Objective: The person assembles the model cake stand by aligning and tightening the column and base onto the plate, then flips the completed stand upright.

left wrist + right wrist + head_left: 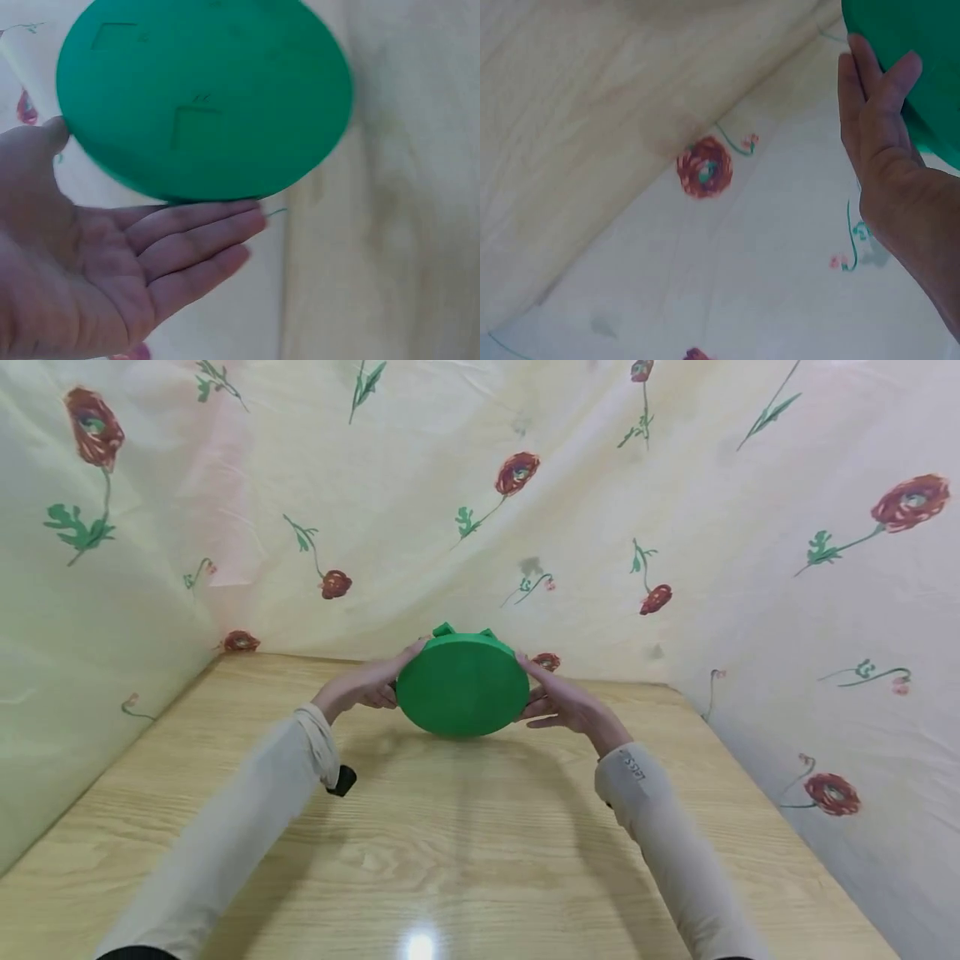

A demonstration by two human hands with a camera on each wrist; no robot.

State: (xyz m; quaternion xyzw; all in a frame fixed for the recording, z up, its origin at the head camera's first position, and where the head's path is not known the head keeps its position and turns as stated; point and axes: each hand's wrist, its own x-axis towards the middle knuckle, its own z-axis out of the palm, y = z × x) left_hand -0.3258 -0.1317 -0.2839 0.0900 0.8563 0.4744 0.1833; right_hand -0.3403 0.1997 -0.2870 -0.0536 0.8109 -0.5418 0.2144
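A green round disc (462,687) is held up above the table between both hands, its flat face toward the head camera. Two small green tabs stick up behind its top rim. Faint raised square marks show on the disc's face (225,82) in the left wrist view. My left hand (371,683) holds its left rim, thumb at the edge and the other fingers along the rim. On the opposite side my right hand (562,702) holds the right rim, thumb high and fingers lower. The disc's back is hidden in the head view.
The wood-grain table (450,860) lies below, with soft shadows of the arms on it. A floral cloth (420,468) hangs behind the table and along both sides. Something small and black (342,781) shows at the left cuff.
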